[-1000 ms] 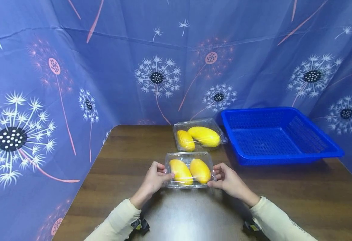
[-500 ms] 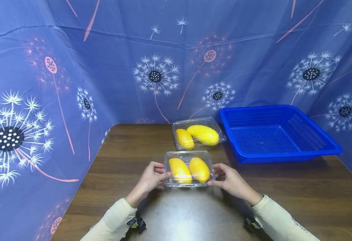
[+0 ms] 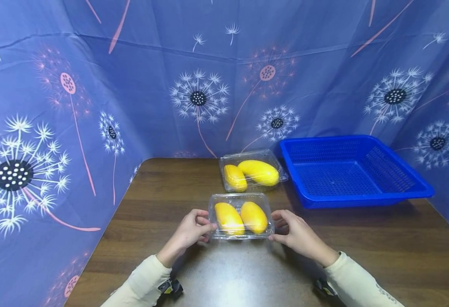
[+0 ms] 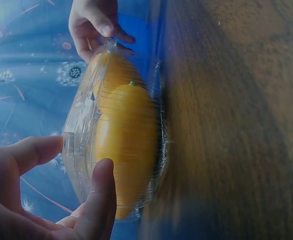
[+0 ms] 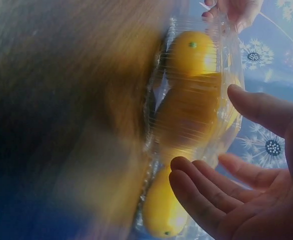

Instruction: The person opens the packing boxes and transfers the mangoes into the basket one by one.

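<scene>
A clear plastic clamshell box (image 3: 240,195) with two yellow mangoes (image 3: 229,218) inside appears to rest on the wooden table, its lid down. At its left side my left hand (image 3: 188,230) has loosely spread, fairly straight fingers, the thumb at the front left corner. My right hand (image 3: 299,234) is beside the right end; its thumb tip reaches the near corner. In the right wrist view the fingers (image 5: 201,187) of that hand are relaxed and stand off the box wall. Just behind sits a second clear clamshell box (image 3: 253,154), also holding two mangoes (image 3: 260,172).
A blue perforated plastic basket (image 3: 366,198) stands at the back right, beside the second box. The brown wooden table (image 3: 163,187) ends at a blue curtain (image 3: 151,106) printed with dandelions, which hangs behind and along the sides.
Both hands have loosened and drawn slightly outward from the near box; the left thumb overlaps it less. Box, second box and basket keep their places apart from slight camera movement.
</scene>
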Demonstrator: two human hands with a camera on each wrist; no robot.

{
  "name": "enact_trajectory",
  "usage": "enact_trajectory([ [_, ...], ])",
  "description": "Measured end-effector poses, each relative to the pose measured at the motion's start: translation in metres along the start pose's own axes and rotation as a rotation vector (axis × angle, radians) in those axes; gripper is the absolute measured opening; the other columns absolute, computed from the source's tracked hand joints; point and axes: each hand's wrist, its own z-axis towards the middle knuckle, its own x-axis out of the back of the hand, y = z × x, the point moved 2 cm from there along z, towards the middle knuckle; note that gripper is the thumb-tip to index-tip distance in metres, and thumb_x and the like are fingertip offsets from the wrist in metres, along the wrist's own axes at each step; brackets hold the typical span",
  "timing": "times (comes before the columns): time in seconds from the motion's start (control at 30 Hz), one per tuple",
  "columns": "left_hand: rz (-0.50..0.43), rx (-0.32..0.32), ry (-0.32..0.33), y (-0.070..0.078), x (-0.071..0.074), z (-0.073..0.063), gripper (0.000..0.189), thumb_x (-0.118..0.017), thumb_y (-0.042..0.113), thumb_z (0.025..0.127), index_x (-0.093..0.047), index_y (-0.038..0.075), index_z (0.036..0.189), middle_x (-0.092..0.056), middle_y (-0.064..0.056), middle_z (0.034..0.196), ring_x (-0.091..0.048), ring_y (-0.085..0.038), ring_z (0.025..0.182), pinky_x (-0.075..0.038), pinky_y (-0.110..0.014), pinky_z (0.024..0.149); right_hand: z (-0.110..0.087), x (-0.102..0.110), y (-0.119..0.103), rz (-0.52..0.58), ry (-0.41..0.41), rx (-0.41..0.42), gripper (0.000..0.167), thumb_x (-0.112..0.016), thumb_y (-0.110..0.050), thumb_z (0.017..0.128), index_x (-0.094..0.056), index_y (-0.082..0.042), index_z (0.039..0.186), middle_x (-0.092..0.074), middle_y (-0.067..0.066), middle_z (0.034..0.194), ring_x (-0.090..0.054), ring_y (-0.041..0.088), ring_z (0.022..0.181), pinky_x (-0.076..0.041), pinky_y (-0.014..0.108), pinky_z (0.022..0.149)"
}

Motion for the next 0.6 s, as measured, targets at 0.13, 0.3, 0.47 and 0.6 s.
enact_trajectory([
  [0.13, 0.02, 0.009, -0.016, -0.0003, 0.0009, 0.0, 0.056, -0.075, 0.01, 0.081, -0.046, -0.008, 0.126, -0.06, -0.014, 0.091, -0.06, -0.016, 0.064, -0.059, -0.032, 0.059, -0.0031, -0.0006, -0.0022, -0.081, 0.046, 0.08, 0.03, -0.085, -0.014, 0.071, -0.063, -0.011, 0.091, -0.064, -0.002, 0.091, -0.065, 0.017, 0.084, -0.057, 0.032, 0.074],
  [0.3, 0.038, 0.036, -0.026, -0.0007, 0.0018, -0.0015, 0.052, -0.074, 0.015, 0.083, -0.048, -0.007, 0.122, -0.06, -0.011, 0.087, -0.058, -0.015, 0.06, -0.058, -0.031, 0.055, -0.0054, -0.0013, -0.0044, -0.154, 0.106, 0.187, 0.024, -0.086, -0.011, 0.069, -0.065, -0.017, 0.08, -0.061, -0.009, 0.083, -0.061, 0.01, 0.077, -0.054, 0.026, 0.068],
  [0.47, 0.053, 0.073, -0.066, -0.0031, 0.0021, -0.0051, 0.042, -0.071, 0.023, 0.088, -0.052, -0.007, 0.111, -0.061, -0.008, 0.082, -0.057, -0.014, 0.06, -0.057, -0.029, 0.054, -0.0072, -0.0023, -0.0062, -0.196, 0.13, 0.264, 0.022, -0.085, -0.009, 0.069, -0.067, -0.017, 0.078, -0.061, -0.011, 0.081, -0.06, 0.008, 0.073, -0.053, 0.024, 0.065],
  [0.6, 0.047, 0.084, -0.12, -0.006, 0.002, -0.0067, 0.035, -0.067, 0.028, 0.091, -0.056, -0.004, 0.097, -0.061, -0.006, 0.078, -0.056, -0.011, 0.06, -0.055, -0.024, 0.053, -0.0085, -0.0029, -0.0077, -0.258, 0.148, 0.343, 0.02, -0.084, -0.008, 0.069, -0.07, -0.016, 0.079, -0.062, -0.01, 0.079, -0.061, 0.006, 0.071, -0.054, 0.024, 0.064],
])
